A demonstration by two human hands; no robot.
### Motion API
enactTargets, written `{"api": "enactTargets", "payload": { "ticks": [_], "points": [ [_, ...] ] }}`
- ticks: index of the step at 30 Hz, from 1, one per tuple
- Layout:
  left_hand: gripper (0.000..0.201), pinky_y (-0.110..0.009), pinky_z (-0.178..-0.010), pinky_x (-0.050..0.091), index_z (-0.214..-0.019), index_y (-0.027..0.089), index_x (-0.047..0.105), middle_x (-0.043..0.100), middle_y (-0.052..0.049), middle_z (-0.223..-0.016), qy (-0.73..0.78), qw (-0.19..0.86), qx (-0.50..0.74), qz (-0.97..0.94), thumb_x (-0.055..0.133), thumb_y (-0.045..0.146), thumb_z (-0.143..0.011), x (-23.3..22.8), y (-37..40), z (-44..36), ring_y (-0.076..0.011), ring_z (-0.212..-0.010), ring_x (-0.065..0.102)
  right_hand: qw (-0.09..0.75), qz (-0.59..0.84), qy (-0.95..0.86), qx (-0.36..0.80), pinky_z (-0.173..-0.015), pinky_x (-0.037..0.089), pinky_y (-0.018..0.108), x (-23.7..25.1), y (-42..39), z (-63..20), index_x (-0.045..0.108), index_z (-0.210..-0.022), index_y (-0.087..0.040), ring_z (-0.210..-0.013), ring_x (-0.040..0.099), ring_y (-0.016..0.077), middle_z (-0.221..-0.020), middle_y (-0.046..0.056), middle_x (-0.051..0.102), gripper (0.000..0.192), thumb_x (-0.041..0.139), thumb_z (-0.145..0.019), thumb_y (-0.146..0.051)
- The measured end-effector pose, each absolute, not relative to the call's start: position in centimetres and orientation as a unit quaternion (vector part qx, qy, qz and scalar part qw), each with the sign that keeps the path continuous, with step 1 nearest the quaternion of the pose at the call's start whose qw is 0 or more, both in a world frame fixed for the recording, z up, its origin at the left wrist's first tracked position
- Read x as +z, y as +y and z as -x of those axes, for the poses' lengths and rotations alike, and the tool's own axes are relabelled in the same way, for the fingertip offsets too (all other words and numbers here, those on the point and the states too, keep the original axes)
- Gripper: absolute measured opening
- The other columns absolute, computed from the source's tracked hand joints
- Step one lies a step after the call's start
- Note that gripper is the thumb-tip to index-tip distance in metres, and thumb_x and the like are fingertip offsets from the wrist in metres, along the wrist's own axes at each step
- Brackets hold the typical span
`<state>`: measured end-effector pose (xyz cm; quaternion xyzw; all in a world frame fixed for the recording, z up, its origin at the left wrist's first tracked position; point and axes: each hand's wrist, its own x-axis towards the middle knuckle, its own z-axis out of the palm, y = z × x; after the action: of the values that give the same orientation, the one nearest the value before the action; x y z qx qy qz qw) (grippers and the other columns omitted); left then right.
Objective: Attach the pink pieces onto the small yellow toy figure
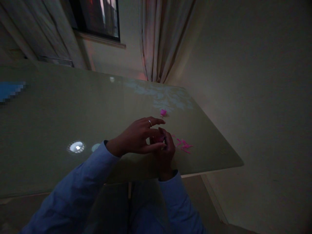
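Two blue sleeves [85,175]: in the head view, they come up from the bottom, one on each arm.
Left hand [136,135]: it is palm down, with a ring [150,123] on one finger. That finger pokes out past the others. The thumb and another finger reach to the right hand.
Right hand [168,146]: it is curled up, with its fingers bent in to meet the left hand.
Dark reddish bit [158,139]: it is small and shows between the two hands. It is too dark to tell what it is, and I cannot tell which hand grips it.
Thin pink strips [184,145]: they lie in a messy little pile on the table [214,146], just right of the right hand.
Small pink lump [163,112]: it sits on the table, just past the left hand's fingertips.
Shiny table top: a bright round shine [76,147] shows on the left, and a pale leafy pattern [168,96] shows near the far right corner.
Blue patch [9,91]: it is at the far left, with blocky edges.
Behind: long curtains [158,39] hang on both sides of a dark window [97,18].
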<state>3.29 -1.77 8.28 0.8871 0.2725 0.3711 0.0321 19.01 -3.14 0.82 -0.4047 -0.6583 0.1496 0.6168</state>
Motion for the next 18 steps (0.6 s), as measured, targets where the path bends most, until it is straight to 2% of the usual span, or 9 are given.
{"api": "enactTargets", "payload": {
  "ticks": [4, 10, 15, 18],
  "points": [
    [0.039, -0.049, -0.097, 0.056, -0.083, 0.014, 0.073, 0.063, -0.022, -0.137, 0.288, 0.021, 0.355, -0.889, 0.062, 0.049, -0.095, 8.4, -1.9, -3.8, -0.0341, -0.121, 0.066, 0.600, 0.420, -0.669, 0.121, -0.077, 0.061, 0.033, 0.7, -3.1, -19.0, 0.066, -0.115, -0.017, -0.089, 0.073, 0.0213, -0.101, 0.011, 0.074, 0.029, 0.068, -0.092, -0.035],
    [0.036, -0.051, -0.096, 0.056, -0.080, 0.014, 0.071, 0.062, -0.020, -0.141, 0.308, 0.012, 0.342, -0.888, 0.061, 0.045, -0.094, 8.2, -1.9, -4.5, -0.0350, -0.122, 0.066, 0.609, 0.416, -0.649, 0.186, -0.070, 0.060, 0.032, 0.7, -3.1, -19.1, 0.065, -0.116, -0.017, -0.083, 0.072, 0.0205, -0.096, 0.010, 0.073, 0.032, 0.061, -0.095, -0.041],
    [0.025, -0.044, -0.092, 0.057, -0.084, 0.018, 0.076, 0.069, -0.014, -0.131, 0.281, -0.010, 0.403, -0.871, 0.063, 0.037, -0.093, 7.8, -1.6, -4.3, -0.0278, -0.111, 0.070, 0.618, 0.414, -0.649, 0.160, -0.077, 0.062, 0.035, 0.6, -3.1, -19.1, 0.065, -0.118, -0.017, -0.091, 0.074, 0.0224, -0.105, 0.012, 0.075, 0.033, 0.067, -0.093, -0.039],
    [0.019, -0.041, -0.088, 0.058, -0.088, 0.018, 0.077, 0.073, -0.012, -0.123, 0.258, -0.013, 0.441, -0.859, 0.065, 0.032, -0.093, 7.7, -1.5, -4.1, -0.0243, -0.103, 0.072, 0.619, 0.408, -0.645, 0.184, -0.080, 0.063, 0.035, 0.0, -3.0, -19.2, 0.064, -0.120, -0.018, -0.095, 0.074, 0.0219, -0.109, 0.012, 0.074, 0.035, 0.070, -0.091, -0.037]
  ]
}}
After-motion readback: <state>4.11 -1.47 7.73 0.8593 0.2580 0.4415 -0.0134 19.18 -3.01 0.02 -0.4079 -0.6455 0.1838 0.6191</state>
